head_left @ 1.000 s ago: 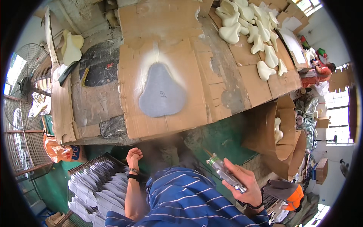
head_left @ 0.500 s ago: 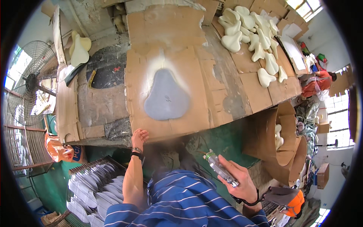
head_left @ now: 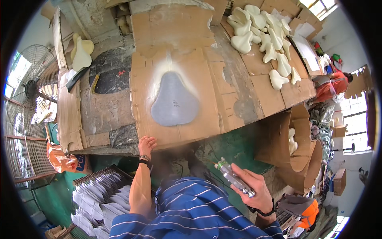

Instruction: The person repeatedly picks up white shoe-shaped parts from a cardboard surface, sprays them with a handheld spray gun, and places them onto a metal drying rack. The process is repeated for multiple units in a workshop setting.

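A grey, rounded-triangular saddle-shaped piece [head_left: 175,101] lies flat on the cardboard-covered table, narrow end away from me, with a pale powdery haze on the cardboard around it. My left hand [head_left: 147,145] is at the table's near edge, just below the piece; its fingers are loosely bent and hold nothing. Off the table, to the lower right, my right hand [head_left: 254,189] is closed around a metal spray gun [head_left: 234,177] with a greenish tip. The tip points up and left; part of the gun's body is hidden by my fingers.
Cream saddle-shaped foam pieces [head_left: 275,40] are heaped at the table's far right. A wire rack [head_left: 93,179] of grey pieces stands lower left, below a large fan [head_left: 32,85]. Open cardboard boxes [head_left: 300,139] stand at right; a person in orange [head_left: 334,85] is beyond.
The view has shifted slightly. My right hand with the spray gun is a little lower and further right; my left hand and the grey piece stay put.
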A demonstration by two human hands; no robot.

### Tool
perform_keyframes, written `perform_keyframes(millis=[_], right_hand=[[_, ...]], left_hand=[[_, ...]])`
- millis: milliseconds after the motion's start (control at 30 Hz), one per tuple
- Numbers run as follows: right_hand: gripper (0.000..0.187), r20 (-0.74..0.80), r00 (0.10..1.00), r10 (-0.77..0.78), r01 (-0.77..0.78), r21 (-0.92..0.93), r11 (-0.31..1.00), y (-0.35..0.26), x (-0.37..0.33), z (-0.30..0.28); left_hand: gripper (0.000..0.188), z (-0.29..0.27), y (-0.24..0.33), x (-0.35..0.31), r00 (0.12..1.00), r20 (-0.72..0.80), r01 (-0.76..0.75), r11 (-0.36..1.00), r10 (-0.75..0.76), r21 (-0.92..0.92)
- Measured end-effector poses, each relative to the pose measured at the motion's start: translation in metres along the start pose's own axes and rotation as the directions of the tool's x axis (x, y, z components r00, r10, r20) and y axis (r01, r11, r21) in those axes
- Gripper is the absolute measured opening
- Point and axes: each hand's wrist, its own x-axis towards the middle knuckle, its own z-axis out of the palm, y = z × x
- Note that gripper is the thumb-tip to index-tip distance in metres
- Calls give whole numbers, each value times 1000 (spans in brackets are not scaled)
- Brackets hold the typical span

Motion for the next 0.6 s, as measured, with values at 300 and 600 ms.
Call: perform_keyframes(millis=[300, 600], right_hand=[[63, -156, 982, 103, -105, -6, 994, 5, -12, -10], [81, 81, 997, 11, -18, 90, 996, -6, 8, 2]], left_hand=[[34, -1, 3, 5, 994, -76, 75, 993, -82, -88], [36, -4, 0, 5, 997, -66, 40, 998, -43, -39]])
